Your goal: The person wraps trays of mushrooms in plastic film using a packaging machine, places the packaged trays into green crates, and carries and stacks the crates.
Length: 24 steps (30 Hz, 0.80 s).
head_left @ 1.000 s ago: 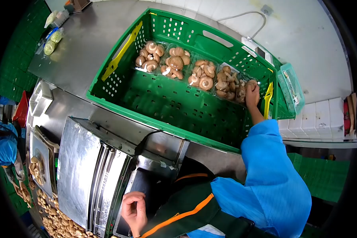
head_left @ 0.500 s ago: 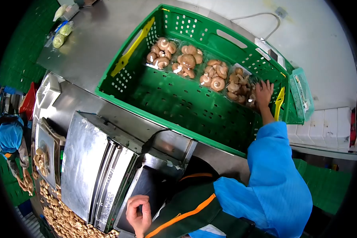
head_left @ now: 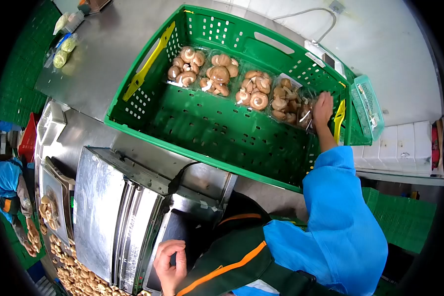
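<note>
A large green crate (head_left: 212, 160) holds a row of clear packs of brown mushrooms along its far side. My right hand (head_left: 323, 109) is inside its right end, at the outer side of the rightmost pack (head_left: 306, 112), fingers stretched out and close together, with no grip on the pack. Left of that pack lie another mushroom pack (head_left: 285, 101) and several more. My left hand (head_left: 170, 264) is curled closed near the metal machine (head_left: 101, 212), with nothing visible in it.
Loose mushrooms (head_left: 84, 278) lie at lower left, below a packed tray on a scale (head_left: 54, 207). White trays (head_left: 51, 123) stand on the metal table. A teal basket (head_left: 367, 111) is right of the crate. A co-worker's hands (head_left: 32, 239) are at far left.
The rightmost pack has come into clearer view beside my right hand. My right fingers, spread half a second ago, are now closer together. My left hand keeps its curled shape.
</note>
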### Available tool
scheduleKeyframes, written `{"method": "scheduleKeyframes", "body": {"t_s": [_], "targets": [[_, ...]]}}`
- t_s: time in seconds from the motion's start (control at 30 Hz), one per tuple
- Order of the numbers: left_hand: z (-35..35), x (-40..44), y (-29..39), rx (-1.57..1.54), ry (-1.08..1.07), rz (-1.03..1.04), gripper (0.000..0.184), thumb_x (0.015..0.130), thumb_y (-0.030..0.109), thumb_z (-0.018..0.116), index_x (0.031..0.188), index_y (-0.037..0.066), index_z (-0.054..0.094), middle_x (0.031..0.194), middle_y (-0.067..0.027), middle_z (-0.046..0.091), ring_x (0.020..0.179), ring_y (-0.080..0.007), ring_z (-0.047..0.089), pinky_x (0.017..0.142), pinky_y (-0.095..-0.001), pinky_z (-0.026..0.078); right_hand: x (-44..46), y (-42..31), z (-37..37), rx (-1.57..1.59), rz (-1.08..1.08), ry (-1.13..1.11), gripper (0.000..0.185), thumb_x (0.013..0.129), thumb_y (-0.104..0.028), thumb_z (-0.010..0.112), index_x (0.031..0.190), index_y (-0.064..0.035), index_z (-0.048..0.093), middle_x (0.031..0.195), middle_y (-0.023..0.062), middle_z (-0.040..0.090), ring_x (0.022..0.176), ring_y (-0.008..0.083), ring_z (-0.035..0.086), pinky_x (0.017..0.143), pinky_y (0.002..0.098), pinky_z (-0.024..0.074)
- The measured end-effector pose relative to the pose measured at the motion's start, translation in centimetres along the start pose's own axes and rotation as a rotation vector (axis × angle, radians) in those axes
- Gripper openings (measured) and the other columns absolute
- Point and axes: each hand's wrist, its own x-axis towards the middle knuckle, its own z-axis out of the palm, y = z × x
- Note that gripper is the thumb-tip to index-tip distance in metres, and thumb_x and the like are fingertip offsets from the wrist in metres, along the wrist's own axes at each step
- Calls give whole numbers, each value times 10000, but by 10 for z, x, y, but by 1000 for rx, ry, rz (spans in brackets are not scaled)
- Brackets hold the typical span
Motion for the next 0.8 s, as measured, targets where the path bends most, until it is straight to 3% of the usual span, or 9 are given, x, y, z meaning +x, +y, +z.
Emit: {"method": "scheduleKeyframes", "body": {"t_s": [0.1,0.17,0.2,0.3,0.37,0.4,0.53,0.63,0.8], "targets": [[-7,-10,-4,74,-6,6,81,778,6,545,857,8,530,832,-97,588,703,-190,551,623,-276,430,-10,-28,-19,-79,-157,204,406,882,-269,391,1128,36,501,1228,214,446,1165,384,374,996,403,271],[-12,-20,-7,110,-26,-20,216,869,187,501,974,-2,502,861,-78,571,620,-129,492,492,-269,386,-13,0,3,-69,-140,7,435,883,-291,386,1158,32,480,1230,225,439,1183,368,359,1003,390,267],[-10,-24,-11,77,19,-7,232,863,170,528,1008,-10,517,858,-91,576,621,-112,482,509,-267,384,-12,6,12,-32,-79,-72,435,882,-290,389,1161,31,478,1229,225,439,1185,364,358,1006,386,263],[-2,-22,-15,-28,73,-31,121,732,-83,569,800,13,544,815,-110,597,744,-223,579,688,-277,451,-3,23,14,96,51,-289,506,855,-353,435,1189,26,452,1284,213,384,1224,331,316,1023,366,237],[-3,-19,-15,-18,56,12,124,734,-85,565,808,12,541,810,-111,596,734,-226,578,678,-278,452,2,18,7,160,102,-354,553,832,-391,472,1198,23,443,1317,210,343,1243,323,291,1027,361,229],[-6,-18,-14,-14,52,27,121,736,-84,563,808,11,540,808,-111,595,732,-226,578,677,-278,452,1,17,1,12,71,-313,747,744,-461,573,1273,8,331,1331,230,289,1237,351,270,1020,384,234],[-12,-13,-9,-39,54,36,102,751,-73,554,809,10,542,802,-112,594,730,-230,579,678,-281,454,-11,-46,-42,-246,365,-385,1000,612,-480,684,1334,-43,147,1253,236,288,1144,400,312,942,466,314],[-11,-12,-2,-43,43,65,95,755,-66,554,812,9,542,805,-113,593,739,-234,579,684,-282,452,-4,-59,-38,-336,418,-473,890,627,-451,680,1302,-80,235,1232,222,311,1144,385,323,919,477,335],[-15,-22,-8,-28,37,45,98,752,-74,554,809,4,543,810,-111,593,749,-234,578,692,-287,452,-4,-98,-69,-603,-161,-203,654,654,-288,680,1197,-98,370,1196,177,347,1042,329,378,821,424,353]]}}
